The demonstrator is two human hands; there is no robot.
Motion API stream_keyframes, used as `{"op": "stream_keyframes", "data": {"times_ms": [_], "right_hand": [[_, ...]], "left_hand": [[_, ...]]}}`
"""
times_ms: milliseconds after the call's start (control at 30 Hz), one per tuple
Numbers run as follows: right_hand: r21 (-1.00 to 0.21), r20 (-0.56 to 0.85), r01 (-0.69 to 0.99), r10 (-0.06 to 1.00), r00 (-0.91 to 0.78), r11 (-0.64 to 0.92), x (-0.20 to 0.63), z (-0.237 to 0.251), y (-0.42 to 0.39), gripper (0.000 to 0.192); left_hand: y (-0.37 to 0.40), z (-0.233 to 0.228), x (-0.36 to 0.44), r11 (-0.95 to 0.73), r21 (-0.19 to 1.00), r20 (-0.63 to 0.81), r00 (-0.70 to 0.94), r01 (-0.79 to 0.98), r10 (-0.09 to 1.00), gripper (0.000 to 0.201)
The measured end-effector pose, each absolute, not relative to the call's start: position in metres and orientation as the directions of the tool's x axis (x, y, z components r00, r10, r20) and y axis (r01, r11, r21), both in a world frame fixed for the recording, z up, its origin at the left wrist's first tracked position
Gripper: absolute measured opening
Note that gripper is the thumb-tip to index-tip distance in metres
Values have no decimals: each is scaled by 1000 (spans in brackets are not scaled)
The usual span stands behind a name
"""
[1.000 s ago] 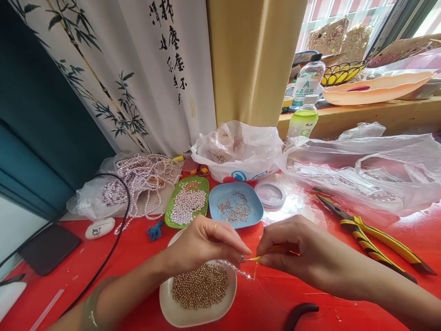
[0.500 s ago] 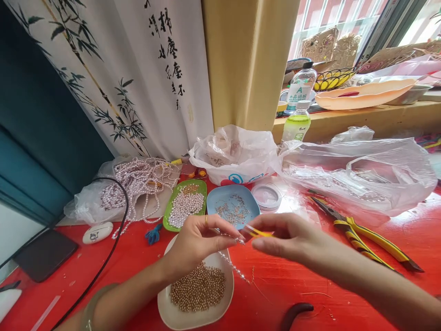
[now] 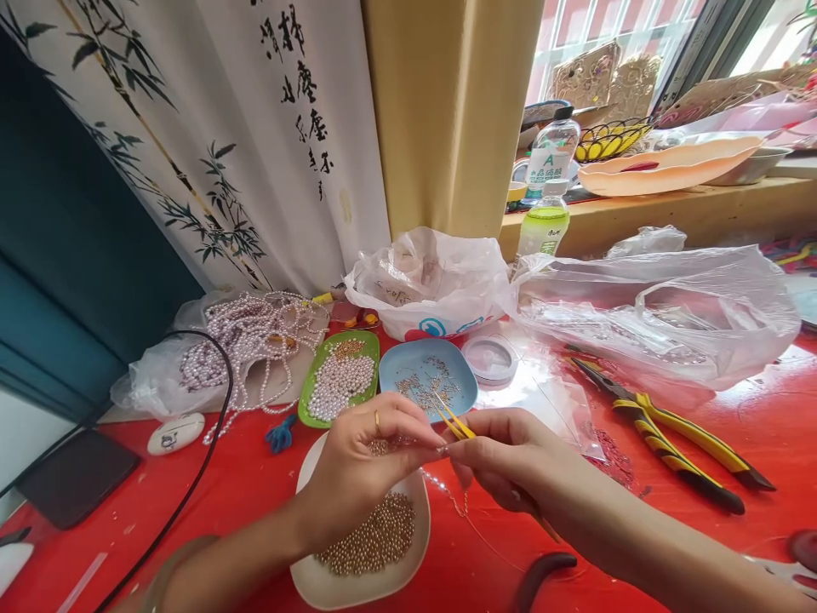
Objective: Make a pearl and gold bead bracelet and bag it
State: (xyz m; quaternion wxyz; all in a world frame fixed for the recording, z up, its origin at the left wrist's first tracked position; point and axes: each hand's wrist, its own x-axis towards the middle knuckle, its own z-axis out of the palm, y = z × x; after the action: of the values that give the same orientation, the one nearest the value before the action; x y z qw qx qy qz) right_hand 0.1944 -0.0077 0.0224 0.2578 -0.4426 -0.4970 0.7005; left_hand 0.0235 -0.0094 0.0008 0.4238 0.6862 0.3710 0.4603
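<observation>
My left hand [image 3: 367, 460] pinches the top of a short strand of small pearl beads [image 3: 447, 492] that hangs down over the red table [image 3: 255, 485]. My right hand [image 3: 511, 455] meets it fingertip to fingertip and holds a thin yellow tool [image 3: 454, 421], its tip pointing up and left. Both hands hover above a white dish [image 3: 319, 587] filled with small gold beads [image 3: 376, 541]. A ring sits on a left finger.
Behind the hands stand a green dish of pearls [image 3: 339, 381], a blue dish of metal pins [image 3: 427, 385] and a clear thread spool [image 3: 490, 358]. Yellow-handled pliers [image 3: 670, 434] lie at right, plastic bags [image 3: 651, 306] behind. Pearl strands [image 3: 248, 336], a black cable [image 3: 210, 468] and a phone [image 3: 77, 477] are at left.
Both hands rose from the table and drew together above the gold-bead dish. The yellow tool turned from lying level to pointing up and left. The bead strand lifted with the left hand.
</observation>
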Motion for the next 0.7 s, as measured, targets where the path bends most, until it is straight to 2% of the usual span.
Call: {"op": "stream_keyframes", "data": {"times_ms": [233, 400, 700], "right_hand": [[-929, -361, 103, 806, -469, -356, 193, 24, -6, 16], [-929, -366, 152, 790, -492, -337, 194, 17, -3, 16], [-953, -304, 145, 812, -498, -267, 194, 14, -4, 18]], "left_hand": [[-11, 1, 24, -364, 918, 309, 291, 157, 905, 5], [-11, 0, 25, -344, 930, 300, 278, 126, 913, 6], [-13, -1, 27, -262, 963, 241, 238, 60, 941, 3]]}}
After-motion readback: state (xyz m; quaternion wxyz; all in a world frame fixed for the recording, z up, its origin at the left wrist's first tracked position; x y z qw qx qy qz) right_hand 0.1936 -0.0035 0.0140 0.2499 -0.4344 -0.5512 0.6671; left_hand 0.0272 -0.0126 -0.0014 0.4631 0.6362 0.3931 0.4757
